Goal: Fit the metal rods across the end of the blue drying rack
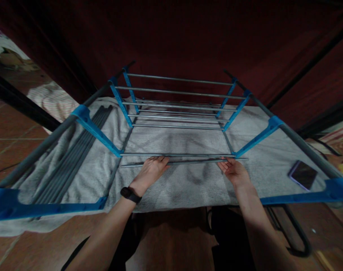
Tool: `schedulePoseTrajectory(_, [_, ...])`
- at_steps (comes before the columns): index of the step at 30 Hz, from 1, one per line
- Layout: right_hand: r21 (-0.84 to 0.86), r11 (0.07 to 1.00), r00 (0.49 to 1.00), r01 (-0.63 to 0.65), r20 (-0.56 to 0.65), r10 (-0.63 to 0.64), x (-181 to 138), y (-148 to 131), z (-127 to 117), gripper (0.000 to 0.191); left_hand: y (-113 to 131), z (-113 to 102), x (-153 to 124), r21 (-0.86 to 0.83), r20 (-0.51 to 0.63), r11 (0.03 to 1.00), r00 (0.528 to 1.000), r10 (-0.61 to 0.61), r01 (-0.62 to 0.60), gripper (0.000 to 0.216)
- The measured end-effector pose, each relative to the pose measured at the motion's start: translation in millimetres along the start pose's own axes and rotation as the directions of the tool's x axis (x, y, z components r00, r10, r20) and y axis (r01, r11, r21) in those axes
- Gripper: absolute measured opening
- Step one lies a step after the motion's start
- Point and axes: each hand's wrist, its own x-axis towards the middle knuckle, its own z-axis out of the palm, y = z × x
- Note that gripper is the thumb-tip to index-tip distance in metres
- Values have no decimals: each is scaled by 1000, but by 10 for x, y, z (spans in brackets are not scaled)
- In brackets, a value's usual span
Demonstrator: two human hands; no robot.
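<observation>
- Centrally, two bare hands hold one loose grey rod [194,162], which lies nearly level across the near side of a rack with grey tubes and blue brackets [98,136].
- The left hand [154,168] is mostly closed, palm down, its fingers bent over the rod and its thumb alongside. A dark watch [130,194] sits on that wrist.
- The right hand [234,171] is half open, turned partly palm up, with the fingers loosely curled and the rod passing between them and the thumb.
- The rod's left end reaches out past the left hand; its other end shows just beyond the right hand.
- Just ahead of both hands, close to the loose rod and nearly parallel with it, a fixed rod [185,154] runs between two blue brackets.
- Farther ahead of the hands, several crossbars [179,92] span the rack.
- Left of the left hand, well apart from it, a bundle of rods [75,165] lies side by side at a slant.
- Right of the right hand, a phone [303,175] lies flat, dark side up.
- Beneath the hands spreads a pale grey cloth [188,188].
</observation>
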Motion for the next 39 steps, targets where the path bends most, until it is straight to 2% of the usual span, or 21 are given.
schedulePoseTrajectory(11, [7,1000,1000,12,0,-12,54,-15,-43,23,-23,-124,-17,-2,79,995,992,-98,99,16])
schedulePoseTrajectory(15, [7,1000,999,-9,42,9,42,27,-21,20,-24,-134,-17,12,64,994,992,-107,106,16])
schedulePoseTrajectory(23, [5,998,996,-67,59,66,-55,102,110,21,-12,-53,-16,-42,-30,999,999,-30,29,25])
schedulePoseTrajectory(28, [-11,996,991,-85,103,85,-92,151,158,19,12,-30,0,-42,-34,999,999,-28,26,29])
schedulePoseTrajectory(39, [10,997,991,-74,114,72,-121,242,218,20,45,-39,41,-53,-35,998,999,-20,18,28])
